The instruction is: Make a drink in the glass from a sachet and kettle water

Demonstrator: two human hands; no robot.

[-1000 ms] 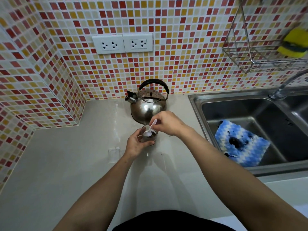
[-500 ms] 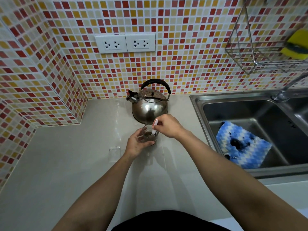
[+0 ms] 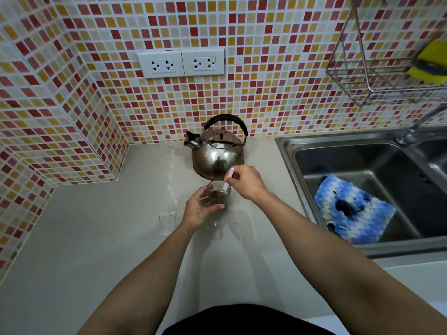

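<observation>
Head view: we see the small clear glass [image 3: 218, 194] standing on the pale countertop [image 3: 96, 238], just at 6 o'clock of the steel whistling kettle [image 3: 217, 153]. Brown liquid sits in the lower part of the glass. Our left hand [image 3: 199, 209] wraps the glass from its 7 o'clock side, fingers curled round the wall and clamped on it. Our right hand [image 3: 245, 182] comes in from 3 o'clock of the glass, thumb and fingertips pinched together on the upper end of a white plastic spoon [image 3: 228, 181]; the spoon leans, its lower end down inside the glass, its top tipped toward the kettle. The kettle's black handle stands upright and its spout points to 9 o'clock. A clear, empty-looking wrapper [image 3: 167, 222] lies flat on the counter at 8 o'clock of the glass, apart from it; we cannot tell whether it is the sachet. At 3 o'clock lies the steel sink [image 3: 290, 165] with a blue-and-white cloth [image 3: 350, 213] in its basin. At 1 o'clock a wire rack [image 3: 358, 76] on the mosaic wall holds a yellow sponge [image 3: 430, 64]. Two white sockets [image 3: 181, 64] sit at 12 o'clock above the kettle.
</observation>
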